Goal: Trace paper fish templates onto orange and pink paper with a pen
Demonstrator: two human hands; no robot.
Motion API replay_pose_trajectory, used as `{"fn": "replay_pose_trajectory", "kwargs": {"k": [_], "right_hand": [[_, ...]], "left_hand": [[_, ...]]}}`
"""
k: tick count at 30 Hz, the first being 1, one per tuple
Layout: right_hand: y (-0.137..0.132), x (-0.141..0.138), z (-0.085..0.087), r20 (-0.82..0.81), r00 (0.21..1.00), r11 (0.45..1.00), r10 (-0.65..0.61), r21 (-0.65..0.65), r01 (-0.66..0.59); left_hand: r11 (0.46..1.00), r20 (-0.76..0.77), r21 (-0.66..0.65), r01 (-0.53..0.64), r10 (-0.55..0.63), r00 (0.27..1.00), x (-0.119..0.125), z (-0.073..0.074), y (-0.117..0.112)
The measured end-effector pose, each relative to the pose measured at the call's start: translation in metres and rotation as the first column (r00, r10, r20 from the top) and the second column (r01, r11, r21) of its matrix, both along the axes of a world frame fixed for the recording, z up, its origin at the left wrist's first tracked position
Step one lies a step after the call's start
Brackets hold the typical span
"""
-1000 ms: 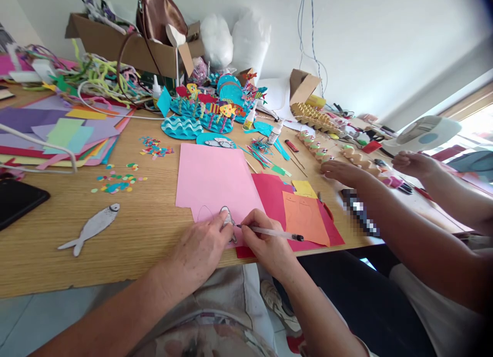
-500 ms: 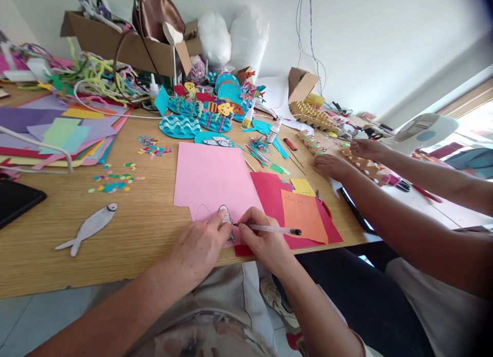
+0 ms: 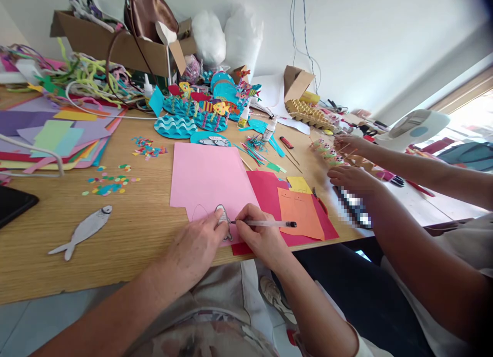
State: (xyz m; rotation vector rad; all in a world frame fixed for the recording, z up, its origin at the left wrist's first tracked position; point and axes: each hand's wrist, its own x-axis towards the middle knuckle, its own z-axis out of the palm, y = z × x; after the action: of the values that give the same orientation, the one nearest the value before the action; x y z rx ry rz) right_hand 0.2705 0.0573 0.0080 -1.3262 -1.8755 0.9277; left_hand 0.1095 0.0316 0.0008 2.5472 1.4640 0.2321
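Head view, left hand: the left hand (image 3: 196,244) lies palm down at the near edge of the table (image 3: 134,233), not clenched; its fingertips press on a small fish cut-out (image 3: 222,213).
Head view, right hand: the right hand (image 3: 258,238) pinches a pen (image 3: 265,224), whose tip touches the right side of the cut-out.
Fish cut-out: it lies on the near corner of a pink sheet (image 3: 210,177), and the fingers hide its lower half.
Pencil line: a faint curved outline shows on the pink sheet just left of the cut-out; it is too thin to read.
Other sheets: a red sheet (image 3: 269,190) lies right of the pink one and partly under it, with an orange sheet (image 3: 300,215) on top.
Left of the hands: a larger grey paper fish (image 3: 82,231) lies well apart, alone on the wood.
Far left edge: a dark flat thing (image 3: 13,203) is cut off by the frame.
Right side: another person's hands (image 3: 352,177) rest on the table near a pixelated patch that hides what lies there.
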Motion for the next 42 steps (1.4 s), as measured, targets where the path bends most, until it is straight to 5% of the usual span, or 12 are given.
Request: {"fn": "replay_pose_trajectory", "kwargs": {"k": [42], "right_hand": [[-0.0013,0.0008,-0.0031,-0.001,1.0,1.0,0.016,0.024,-0.016]], "left_hand": [[1.0,-0.009,-0.005,-0.019,0.019,1.0,0.0022,0.0012,0.0]]}}
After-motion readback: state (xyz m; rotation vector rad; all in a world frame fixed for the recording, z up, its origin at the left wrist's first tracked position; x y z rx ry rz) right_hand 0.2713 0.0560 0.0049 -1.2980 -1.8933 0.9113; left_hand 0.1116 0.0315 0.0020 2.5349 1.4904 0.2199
